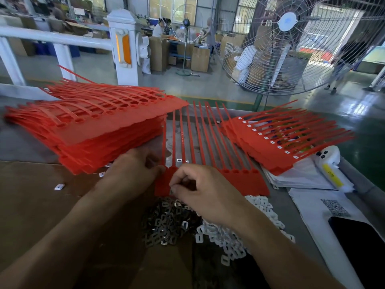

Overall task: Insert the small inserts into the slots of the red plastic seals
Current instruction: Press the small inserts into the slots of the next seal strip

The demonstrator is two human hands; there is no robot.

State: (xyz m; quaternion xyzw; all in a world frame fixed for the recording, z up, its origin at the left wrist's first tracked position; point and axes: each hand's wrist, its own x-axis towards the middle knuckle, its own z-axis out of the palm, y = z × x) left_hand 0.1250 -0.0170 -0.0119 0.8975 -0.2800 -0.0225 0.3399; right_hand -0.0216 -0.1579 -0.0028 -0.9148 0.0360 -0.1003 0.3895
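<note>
**Seal strip under both hands at mid-frame**

Cardboard (31,205) covers the bench; no containers, only loose heaps: metal inserts (166,224) and white inserts (229,236) at lower centre. Left hand (133,174) pinches the red seal strip (239,180); right hand (200,190), fingers curled, pinches something small over it.

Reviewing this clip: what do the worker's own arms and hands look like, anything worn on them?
Both forearms are bare as far as the frame shows, with no sleeves visible. The left hand and right hand wear no gloves, and no rings, watch or wristband can be seen on them.
</note>
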